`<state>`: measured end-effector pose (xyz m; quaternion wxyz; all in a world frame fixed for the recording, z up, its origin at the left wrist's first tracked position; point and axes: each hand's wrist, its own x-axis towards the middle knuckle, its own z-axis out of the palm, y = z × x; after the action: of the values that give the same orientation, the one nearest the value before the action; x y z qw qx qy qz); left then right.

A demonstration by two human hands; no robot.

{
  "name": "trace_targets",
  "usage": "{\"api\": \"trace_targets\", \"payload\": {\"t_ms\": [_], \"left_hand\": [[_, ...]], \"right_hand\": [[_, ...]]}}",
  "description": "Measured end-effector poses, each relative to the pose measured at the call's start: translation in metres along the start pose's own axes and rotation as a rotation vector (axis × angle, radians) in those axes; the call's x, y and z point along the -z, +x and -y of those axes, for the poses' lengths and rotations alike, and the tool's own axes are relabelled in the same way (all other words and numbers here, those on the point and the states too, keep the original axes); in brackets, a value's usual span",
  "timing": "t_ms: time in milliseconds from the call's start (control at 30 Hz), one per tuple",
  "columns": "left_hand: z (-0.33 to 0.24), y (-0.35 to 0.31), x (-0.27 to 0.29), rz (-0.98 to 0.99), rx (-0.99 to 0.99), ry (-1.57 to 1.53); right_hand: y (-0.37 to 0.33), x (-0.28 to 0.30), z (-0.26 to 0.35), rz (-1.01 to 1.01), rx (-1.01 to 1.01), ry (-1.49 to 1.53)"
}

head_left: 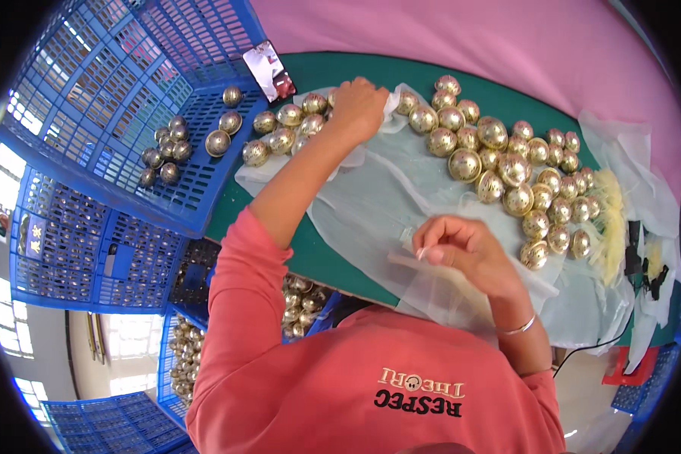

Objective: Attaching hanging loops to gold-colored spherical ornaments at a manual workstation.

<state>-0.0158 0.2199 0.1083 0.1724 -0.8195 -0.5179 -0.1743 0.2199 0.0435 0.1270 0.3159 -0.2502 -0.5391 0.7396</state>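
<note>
My left hand (359,110) reaches to the far side of the green table, among shiny gold ball ornaments (281,141) with dark speckles. Its fingers are curled down and their tips are hidden, so what they grip does not show. Nearer to me, my right hand (467,251) is raised over a translucent plastic sheet (371,204). Thumb and forefinger pinch a small whitish piece (421,253), too small to name. To the right of my left hand, several more gold balls (492,133) lie in a broad group on the sheet.
A blue plastic crate (200,185) with several balls stands at the left, a phone (269,71) leaning by its edge. Pale yellow feathery material (607,227) lies at the right. Pink cloth (469,38) hangs behind. More balls (301,306) fill a crate below the table edge.
</note>
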Motion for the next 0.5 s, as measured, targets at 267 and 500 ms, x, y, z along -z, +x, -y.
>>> {"api": "trace_targets", "payload": {"t_ms": [267,500], "left_hand": [[0.018,-0.01,-0.007,0.236,0.069,0.047],[-0.036,-0.092,0.031,0.034,0.137,-0.663]], "right_hand": [[-0.011,-0.021,0.016,-0.012,0.288,-0.454],[0.005,0.004,-0.005,-0.189,-0.035,-0.122]]}}
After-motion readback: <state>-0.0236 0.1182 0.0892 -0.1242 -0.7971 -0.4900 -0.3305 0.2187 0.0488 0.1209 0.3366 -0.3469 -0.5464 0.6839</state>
